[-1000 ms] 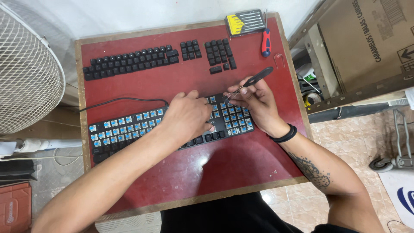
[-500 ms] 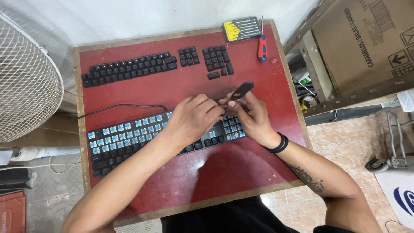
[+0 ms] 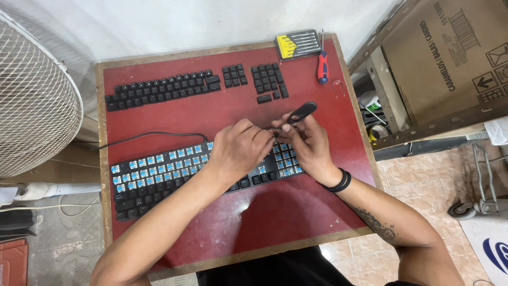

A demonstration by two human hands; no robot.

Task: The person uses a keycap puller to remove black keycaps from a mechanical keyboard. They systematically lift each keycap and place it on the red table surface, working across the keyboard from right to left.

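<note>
Gripping a black puller (image 3: 300, 113) by its handle, the right hand (image 3: 307, 145) is working just above the keyboard (image 3: 159, 175); the left hand (image 3: 241, 151) is pinching something small at its tip, what exactly I cannot tell. Removed keycaps (image 3: 164, 91) are lying well apart. Puller likely light, stiff; best held mid-handle.

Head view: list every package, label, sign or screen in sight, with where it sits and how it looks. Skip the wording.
Cardboard box: upper right, beside the red table; large, brown, with dark print and handling symbols.
Screwdriver set case: table's far edge; flat, clear, with a yellow label card.
White sheet with blue logo: floor, lower right corner; cut off by the frame.
No screens in view.
</note>
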